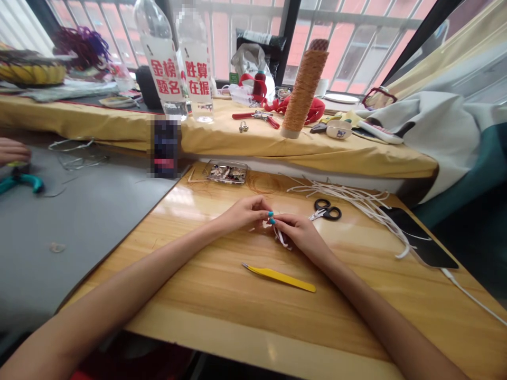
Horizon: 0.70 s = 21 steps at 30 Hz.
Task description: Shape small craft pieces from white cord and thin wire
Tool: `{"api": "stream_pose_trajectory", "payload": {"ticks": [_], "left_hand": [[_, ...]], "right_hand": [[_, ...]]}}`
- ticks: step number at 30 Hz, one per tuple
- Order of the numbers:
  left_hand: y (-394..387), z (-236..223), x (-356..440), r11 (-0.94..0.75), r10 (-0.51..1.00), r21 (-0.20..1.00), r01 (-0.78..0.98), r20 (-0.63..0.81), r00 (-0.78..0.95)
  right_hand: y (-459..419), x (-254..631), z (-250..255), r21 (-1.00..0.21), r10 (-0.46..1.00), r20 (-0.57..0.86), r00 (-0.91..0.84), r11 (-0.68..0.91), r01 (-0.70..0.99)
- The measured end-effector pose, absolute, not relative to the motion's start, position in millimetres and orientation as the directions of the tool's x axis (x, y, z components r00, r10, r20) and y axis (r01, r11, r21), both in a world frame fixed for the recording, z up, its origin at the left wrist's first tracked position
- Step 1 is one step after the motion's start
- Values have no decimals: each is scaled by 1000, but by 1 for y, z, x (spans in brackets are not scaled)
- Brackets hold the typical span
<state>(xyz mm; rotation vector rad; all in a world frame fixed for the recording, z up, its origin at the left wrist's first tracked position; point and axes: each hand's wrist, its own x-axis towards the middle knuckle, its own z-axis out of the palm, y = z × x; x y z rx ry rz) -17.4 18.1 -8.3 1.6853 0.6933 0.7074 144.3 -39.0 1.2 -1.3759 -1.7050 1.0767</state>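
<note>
The single head-worn camera looks forward and steeply down from above the wooden worktop (190, 285), at arm's length from the hands (270, 217). The upper field extends across the cloth-covered ledge (237, 140) to the barred window (245, 31); no second view shares this coverage.

- The left forearm (150, 266) is reaching in diagonally from the lower left.
- The right forearm (368, 303) is slanting in from the lower right.
- The left hand (253, 212) is curling inward, its thumb and fingers pinching together.
- The right hand (298, 230) is pinching too, its back partly facing up.
- Both thumbs' turquoise nails (271, 214) are showing, nearly meeting between the hands.
</note>
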Motion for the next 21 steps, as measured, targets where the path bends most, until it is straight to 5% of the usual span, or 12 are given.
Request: {"api": "stream_pose_trajectory", "payload": {"ticks": [10,15,21], "left_hand": [[14,-6,-17,-366,759,920,140,208,617],[6,-1,-16,-550,754,787,279,324,572],[6,-2,-15,-579,762,753,311,366,534]], "right_hand": [[-34,151,4,-899,941,-68,-330,86,429],[-39,146,2,-764,938,92,-335,282,580],[-45,141,3,-567,909,185,-373,409,715]]}}
